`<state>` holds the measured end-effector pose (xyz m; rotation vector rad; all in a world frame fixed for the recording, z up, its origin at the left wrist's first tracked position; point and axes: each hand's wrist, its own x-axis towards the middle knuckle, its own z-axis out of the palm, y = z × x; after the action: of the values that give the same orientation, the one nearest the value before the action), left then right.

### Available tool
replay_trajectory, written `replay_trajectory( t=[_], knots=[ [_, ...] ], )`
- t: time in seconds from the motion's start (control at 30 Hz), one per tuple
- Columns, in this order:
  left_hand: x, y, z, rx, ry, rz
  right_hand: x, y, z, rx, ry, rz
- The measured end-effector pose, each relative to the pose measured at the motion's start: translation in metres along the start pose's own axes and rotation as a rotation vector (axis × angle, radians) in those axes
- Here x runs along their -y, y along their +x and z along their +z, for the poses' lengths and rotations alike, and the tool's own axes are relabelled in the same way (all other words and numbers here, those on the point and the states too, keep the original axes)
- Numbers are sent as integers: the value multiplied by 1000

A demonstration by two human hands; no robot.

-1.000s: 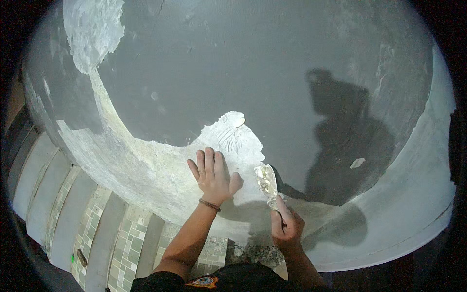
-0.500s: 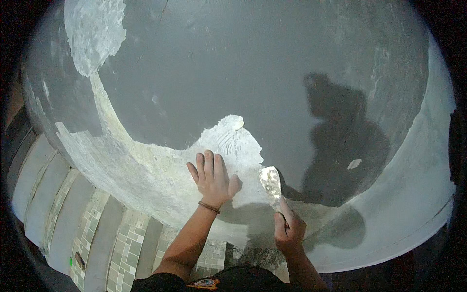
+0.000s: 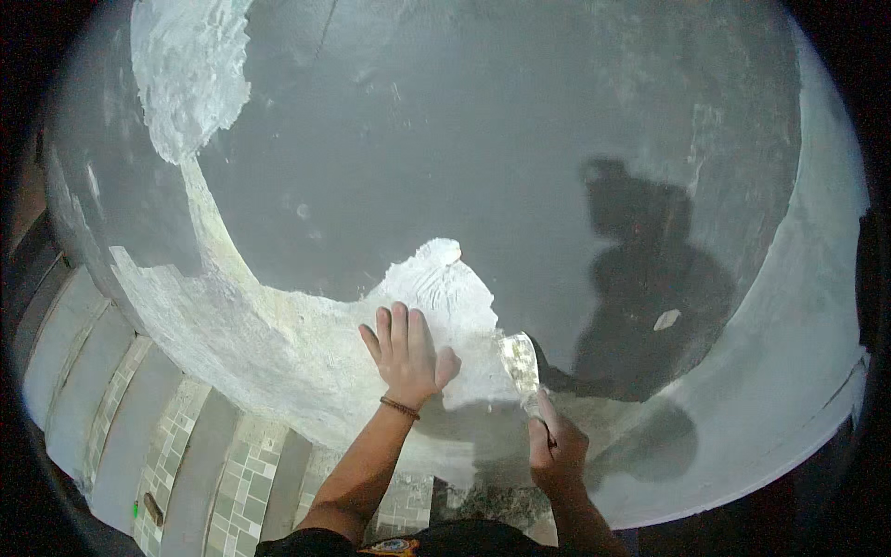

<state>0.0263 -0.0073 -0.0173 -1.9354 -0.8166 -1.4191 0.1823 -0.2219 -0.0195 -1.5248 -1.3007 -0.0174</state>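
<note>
My left hand [image 3: 406, 357] lies flat against the pale, scraped part of the wall [image 3: 306, 343], fingers spread and pointing up. In my right hand [image 3: 559, 447] is a putty knife [image 3: 520, 362], its wide blade smeared with white and tilted up to the left. The blade's tip meets the wall at the border between the pale area and the dark grey coating [image 3: 418, 167]. Just above my left hand, a bright white patch [image 3: 445, 288] with a ragged edge and ridged marks juts up into the grey.
Another rough white patch [image 3: 190, 79] is at the upper left. A small pale spot [image 3: 666, 319] sits in the grey at right, beside my shadow [image 3: 650, 269]. Steps with tiled strips [image 3: 243, 478] descend at lower left, a small brown object [image 3: 153, 504] lying on one.
The wall sits slightly lower in view. My left hand stays flat on the same part of the wall, and the putty knife remains at the grey coating's edge with little movement.
</note>
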Motion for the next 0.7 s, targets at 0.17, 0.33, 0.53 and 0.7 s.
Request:
replay_trajectory(
  t=[0.17, 0.33, 0.53, 0.7],
  knots=[
    [-1, -2, -1, 58, 20, -32, -3, -8, -2, 32, -42, 84],
    [-2, 0, 1, -27, -18, -37, -13, -12, -3, -28, 31, 76],
    [-3, -2, 0, 42, -34, -93, -18, -12, -1, -108, 18, -6],
    [-1, -3, 2, 0, -15, -58, -17, -3, 0, -9, 52, 10]
  ],
)
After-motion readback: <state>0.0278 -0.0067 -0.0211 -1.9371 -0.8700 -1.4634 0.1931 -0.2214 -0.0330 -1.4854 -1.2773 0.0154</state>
